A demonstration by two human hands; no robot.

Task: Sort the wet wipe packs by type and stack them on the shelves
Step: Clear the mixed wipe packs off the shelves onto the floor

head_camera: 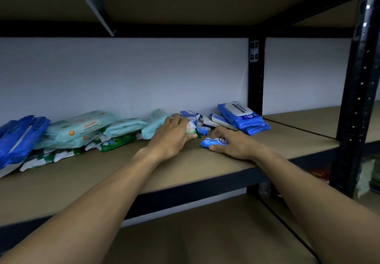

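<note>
While both arms reach onto the brown board shelf [102, 173], the left hand [174, 134] curls its fingers round a crumpled white-and-green wipe pack [191, 129] near the back. The right hand [234, 143] pinches a small blue wipe pack [212, 142] lying on the board. Just behind it sits a stack of flat blue packs [244, 117]; pale teal packs [82, 128] lie further left.

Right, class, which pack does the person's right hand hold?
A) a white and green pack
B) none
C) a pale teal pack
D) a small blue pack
D: the right hand curls round a small blue pack on the shelf, while the left hand grips the white and green pack.
</note>
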